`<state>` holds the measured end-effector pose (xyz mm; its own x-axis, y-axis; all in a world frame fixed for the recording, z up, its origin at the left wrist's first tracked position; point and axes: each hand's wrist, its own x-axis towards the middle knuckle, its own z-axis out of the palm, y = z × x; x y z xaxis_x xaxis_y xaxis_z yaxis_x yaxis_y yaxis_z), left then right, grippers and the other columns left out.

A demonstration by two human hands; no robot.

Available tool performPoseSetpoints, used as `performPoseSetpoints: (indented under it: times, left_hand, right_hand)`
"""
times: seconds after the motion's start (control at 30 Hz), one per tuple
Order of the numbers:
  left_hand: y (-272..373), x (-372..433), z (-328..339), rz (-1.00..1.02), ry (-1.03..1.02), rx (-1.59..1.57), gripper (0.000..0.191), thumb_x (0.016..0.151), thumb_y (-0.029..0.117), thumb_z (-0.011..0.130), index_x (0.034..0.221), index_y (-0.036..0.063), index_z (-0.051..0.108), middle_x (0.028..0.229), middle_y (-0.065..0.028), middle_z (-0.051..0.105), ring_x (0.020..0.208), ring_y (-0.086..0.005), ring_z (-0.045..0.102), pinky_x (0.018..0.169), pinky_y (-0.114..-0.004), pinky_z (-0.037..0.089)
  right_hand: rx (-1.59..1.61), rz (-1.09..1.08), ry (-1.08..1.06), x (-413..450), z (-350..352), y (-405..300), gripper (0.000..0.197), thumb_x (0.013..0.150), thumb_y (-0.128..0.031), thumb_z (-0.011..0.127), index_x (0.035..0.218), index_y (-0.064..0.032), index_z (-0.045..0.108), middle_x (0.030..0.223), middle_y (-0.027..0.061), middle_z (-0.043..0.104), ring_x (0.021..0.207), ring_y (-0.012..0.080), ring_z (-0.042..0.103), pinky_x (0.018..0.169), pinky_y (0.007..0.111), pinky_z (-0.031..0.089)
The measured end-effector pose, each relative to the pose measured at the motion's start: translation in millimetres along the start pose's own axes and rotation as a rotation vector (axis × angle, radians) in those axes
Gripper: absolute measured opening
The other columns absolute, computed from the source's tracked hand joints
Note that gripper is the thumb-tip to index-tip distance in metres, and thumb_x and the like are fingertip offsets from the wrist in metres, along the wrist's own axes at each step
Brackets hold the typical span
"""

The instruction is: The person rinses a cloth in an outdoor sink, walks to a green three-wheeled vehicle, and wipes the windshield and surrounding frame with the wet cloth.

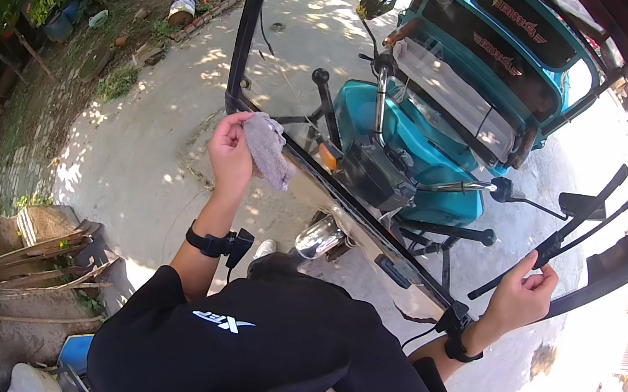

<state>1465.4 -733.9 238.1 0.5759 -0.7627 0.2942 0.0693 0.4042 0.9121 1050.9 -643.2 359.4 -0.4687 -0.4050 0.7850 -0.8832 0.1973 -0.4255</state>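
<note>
A crumpled greyish-mauve cloth hangs from my left hand, pinched between thumb and fingers. It lies against the lower left corner of the black windshield frame of a teal cargo tricycle. My right hand, on the opposite side, grips a black windshield wiper between thumb and fingertips. Through the clear windshield show the chrome handlebar, the dark dash console and a bench seat with a pale cover. Each of my wrists wears a black strap with a small device.
A chrome headlight juts out below the windshield, close to my body. Mirrors stick out from the handlebar. On the left, a pile of wood and boards lies beside the concrete ground. A paint bucket stands near a brick edging.
</note>
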Motion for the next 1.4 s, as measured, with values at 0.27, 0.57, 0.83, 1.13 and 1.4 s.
performPoseSetpoints:
  times: [0.27,0.57,0.83,1.13,1.4]
  left_hand:
    - [-6,48,-6,0.131,0.020,-0.067,0.016,0.095,-0.007,0.054,0.106,-0.0006,0.063,0.096,-0.0046,0.061,0.084,-0.0083,0.061,0.077,-0.022,0.049]
    - [-2,113,39,0.644,-0.005,0.138,0.039,0.080,0.000,0.074,0.110,0.0103,0.052,0.131,-0.0130,0.037,0.121,-0.0284,0.044,0.103,-0.039,0.039]
    - [-72,133,45,1.047,-0.312,0.300,0.035,0.067,-0.002,0.070,0.097,0.0101,0.056,0.097,-0.0032,0.057,0.095,-0.0300,0.055,0.081,-0.045,0.045]
    - [-55,119,21,0.996,-0.234,0.565,0.051,0.072,0.022,0.071,0.121,0.0139,0.057,0.128,-0.0135,0.047,0.122,-0.0360,0.043,0.104,-0.055,0.030]
    - [2,204,44,1.145,-0.487,0.569,0.055,0.073,0.026,0.072,0.125,0.0150,0.059,0.139,-0.0131,0.048,0.132,-0.0334,0.044,0.111,-0.055,0.026]
  right_hand:
    - [0.116,0.118,0.217,-42,6,-9,0.024,0.089,-0.011,0.071,0.106,0.0048,0.066,0.061,-0.0029,0.043,0.053,0.0076,0.038,0.049,0.025,0.032]
    - [0.050,0.027,0.548,-64,16,-2,0.027,0.092,-0.008,0.062,0.114,0.0053,0.054,0.093,0.0102,0.055,0.079,0.0198,0.053,0.078,0.033,0.046]
    - [-0.368,0.173,0.517,-125,16,69,0.040,0.098,-0.026,0.055,0.121,0.0055,0.049,0.123,0.0238,0.046,0.116,0.0392,0.043,0.101,0.052,0.034]
    - [0.093,0.701,0.572,-178,90,49,0.056,0.106,-0.032,0.031,0.143,0.0096,0.038,0.153,0.0254,0.032,0.139,0.0341,0.037,0.117,0.042,0.030]
    - [-0.003,0.725,0.568,-187,105,64,0.056,0.107,-0.032,0.030,0.144,0.0089,0.036,0.154,0.0252,0.030,0.141,0.0348,0.032,0.118,0.043,0.027]
